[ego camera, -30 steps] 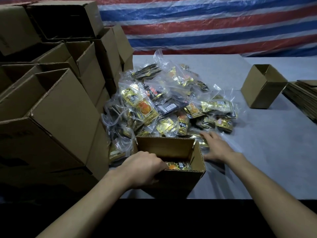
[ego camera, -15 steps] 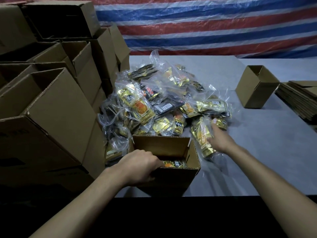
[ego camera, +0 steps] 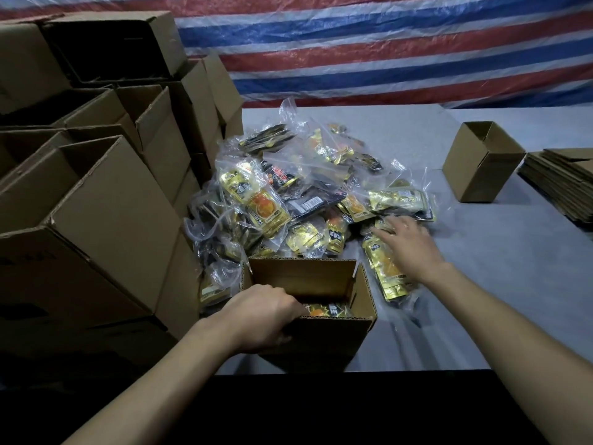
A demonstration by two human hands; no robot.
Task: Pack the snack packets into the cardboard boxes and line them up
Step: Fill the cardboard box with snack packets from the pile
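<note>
room on bare tabletop [ego camera: 513, 284] opens right of the right hand [ego camera: 407, 245], its fingers [ego camera: 385, 231] spread flat on the snack packets [ego camera: 288, 203]. left hand [ego camera: 263, 313] grips the near box [ego camera: 362, 335] rim, fingertips hidden inside. two small open boxes; second box [ego camera: 481, 175] well beyond the right fingers. packets too tangled to count; flat cardboard [ego camera: 564, 184] cut off.

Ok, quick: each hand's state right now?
Left hand: fingers curled over the rim of the small open brown cardboard box, gripping it.
Right hand: open, fingers spread over clear-bagged gold snack packets, gripping nothing.
</note>
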